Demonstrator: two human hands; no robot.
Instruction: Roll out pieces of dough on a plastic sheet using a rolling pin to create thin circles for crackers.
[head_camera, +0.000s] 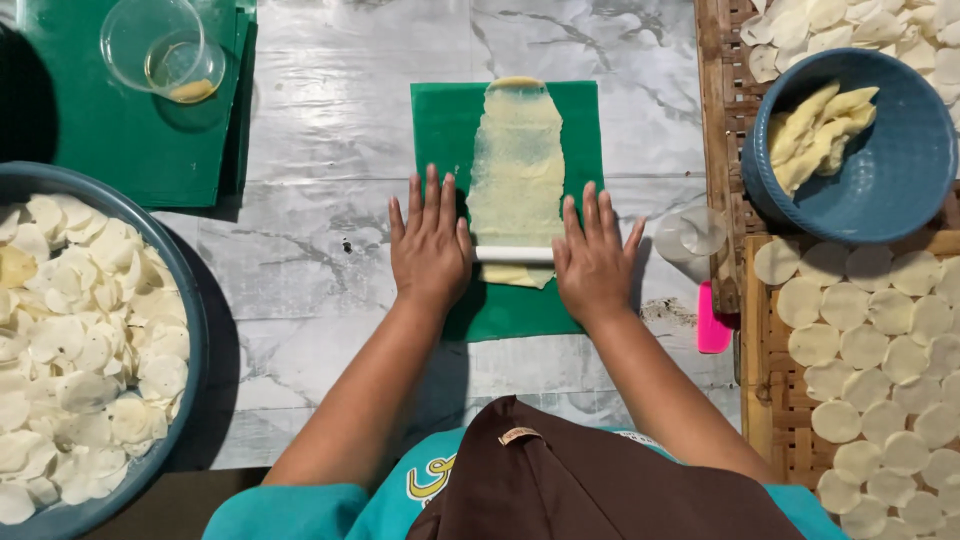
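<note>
1. Marble-patterned tabletop (330, 250) carried a green mat (440, 130); left of the mat sat a big basin of pale discs (80, 350), right of it a blue bowl (900, 170) and a bamboo rack (770, 390).
2. On the mat lay a long thin dough sheet (517, 160), with a white roller (513, 254) across its near end.
3. Judged risk: uneven pressure could tear the thin sheet or skew it off the mat.
4. Left hand (430, 245) and right hand (592, 262) pressed flat on the roller ends, fingers spread, grasping nothing.

- Mat (580, 120): green plastic, smooth, faintly glossy.
- Dough (517, 150) on the mat: thin, pale yellow, grainy matt (almost translucent).
- Pin (513, 254) across the dough: white, smooth.
- Table (330, 230) under the mat: marble-patterned, glossy.
- Tray (770, 400) right of the mat: woven bamboo, rough.
</note>
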